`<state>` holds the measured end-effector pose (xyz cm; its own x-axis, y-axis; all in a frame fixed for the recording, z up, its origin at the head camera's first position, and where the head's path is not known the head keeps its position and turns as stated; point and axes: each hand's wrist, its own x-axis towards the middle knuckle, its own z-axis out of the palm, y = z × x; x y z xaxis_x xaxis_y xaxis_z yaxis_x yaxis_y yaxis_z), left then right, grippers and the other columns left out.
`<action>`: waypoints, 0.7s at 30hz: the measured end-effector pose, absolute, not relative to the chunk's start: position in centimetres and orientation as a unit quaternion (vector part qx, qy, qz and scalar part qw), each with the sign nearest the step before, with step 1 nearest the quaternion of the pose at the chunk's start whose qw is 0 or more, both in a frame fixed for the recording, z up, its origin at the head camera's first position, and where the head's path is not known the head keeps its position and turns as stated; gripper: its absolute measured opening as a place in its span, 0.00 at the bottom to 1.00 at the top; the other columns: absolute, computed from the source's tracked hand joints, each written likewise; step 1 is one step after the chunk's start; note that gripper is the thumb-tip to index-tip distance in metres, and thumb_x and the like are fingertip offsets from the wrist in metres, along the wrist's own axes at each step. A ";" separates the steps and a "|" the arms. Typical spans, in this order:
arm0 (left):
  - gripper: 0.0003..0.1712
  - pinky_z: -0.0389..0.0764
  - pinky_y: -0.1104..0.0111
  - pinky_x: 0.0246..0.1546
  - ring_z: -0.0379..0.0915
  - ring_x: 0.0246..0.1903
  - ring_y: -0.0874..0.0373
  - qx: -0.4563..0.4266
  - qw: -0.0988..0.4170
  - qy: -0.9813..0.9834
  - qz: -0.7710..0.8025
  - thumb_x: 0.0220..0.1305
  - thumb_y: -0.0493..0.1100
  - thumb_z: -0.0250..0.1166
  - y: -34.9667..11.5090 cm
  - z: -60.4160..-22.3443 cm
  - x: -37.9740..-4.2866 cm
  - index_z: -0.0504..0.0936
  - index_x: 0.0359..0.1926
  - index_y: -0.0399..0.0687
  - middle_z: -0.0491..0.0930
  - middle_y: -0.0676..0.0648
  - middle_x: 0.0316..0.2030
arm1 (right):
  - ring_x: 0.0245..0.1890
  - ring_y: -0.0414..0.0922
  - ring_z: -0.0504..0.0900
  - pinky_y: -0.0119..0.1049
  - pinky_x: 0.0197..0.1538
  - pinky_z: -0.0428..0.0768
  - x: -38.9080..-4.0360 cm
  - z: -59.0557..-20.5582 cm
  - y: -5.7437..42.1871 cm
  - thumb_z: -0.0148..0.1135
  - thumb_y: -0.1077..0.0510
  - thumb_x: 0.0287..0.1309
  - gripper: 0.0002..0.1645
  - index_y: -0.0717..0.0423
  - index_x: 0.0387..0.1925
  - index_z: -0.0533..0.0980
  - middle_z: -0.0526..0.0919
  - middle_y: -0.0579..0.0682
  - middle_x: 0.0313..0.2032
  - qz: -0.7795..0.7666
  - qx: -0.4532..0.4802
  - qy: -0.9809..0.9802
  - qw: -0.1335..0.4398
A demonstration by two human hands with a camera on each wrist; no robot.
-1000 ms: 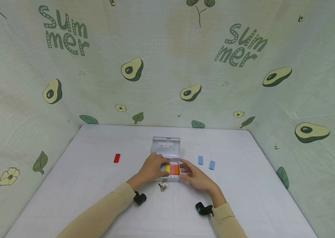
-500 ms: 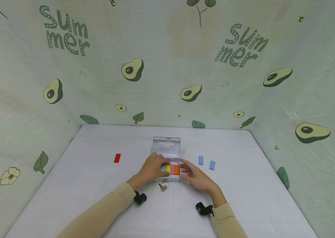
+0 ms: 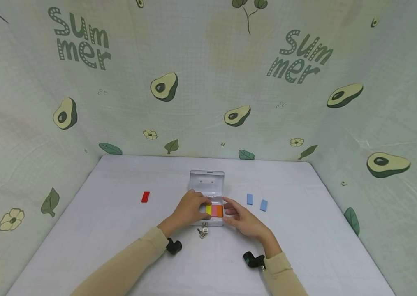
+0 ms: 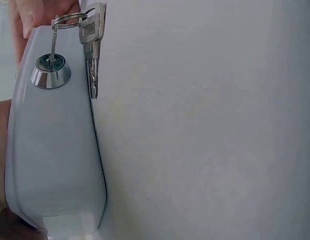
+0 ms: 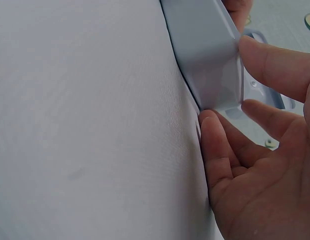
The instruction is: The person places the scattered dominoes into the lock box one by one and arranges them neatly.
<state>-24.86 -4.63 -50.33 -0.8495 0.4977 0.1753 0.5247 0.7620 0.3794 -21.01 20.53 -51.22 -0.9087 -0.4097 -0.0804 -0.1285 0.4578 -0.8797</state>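
Observation:
A silver-grey cash box stands on the table with its lid raised at the back. Inside it, a yellow block, a pink block and an orange block lie side by side. My left hand reaches in over the box's left part, thumb and index finger pinching the yellow block at its two ends. At the right wall, my right hand touches the box; the right wrist view shows its thumb against the rim. Keys hang from the front lock.
A red block lies on the white tabletop to the left. Two light blue blocks are to the right of the box. Patterned cloth walls in the back and both sides.

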 end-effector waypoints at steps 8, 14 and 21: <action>0.23 0.73 0.67 0.42 0.67 0.42 0.58 -0.272 0.026 -0.938 -0.214 0.56 0.55 0.83 -4.8 -50.3 -24.9 0.92 0.51 0.55 0.87 0.53 0.45 | 0.69 0.57 0.75 0.58 0.72 0.72 -21.1 -51.2 20.5 0.67 0.50 0.73 0.44 0.49 0.82 0.59 0.72 0.58 0.73 -0.491 -0.165 0.844 0.139; 0.25 0.74 0.66 0.43 0.68 0.42 0.58 -0.280 0.013 -0.935 -0.218 0.57 0.55 0.83 -5.0 -50.0 -25.0 0.91 0.53 0.54 0.86 0.53 0.46 | 0.68 0.57 0.75 0.58 0.72 0.72 -21.1 -51.2 20.5 0.67 0.49 0.73 0.44 0.49 0.82 0.59 0.73 0.58 0.72 -0.490 -0.164 0.845 0.140; 0.28 0.78 0.60 0.50 0.72 0.47 0.55 -0.291 -0.005 -0.925 -0.245 0.57 0.54 0.83 -5.4 -49.6 -25.2 0.90 0.56 0.50 0.86 0.50 0.49 | 0.69 0.57 0.75 0.58 0.72 0.72 -21.0 -51.2 20.5 0.67 0.49 0.74 0.44 0.49 0.83 0.59 0.72 0.58 0.73 -0.487 -0.165 0.846 0.142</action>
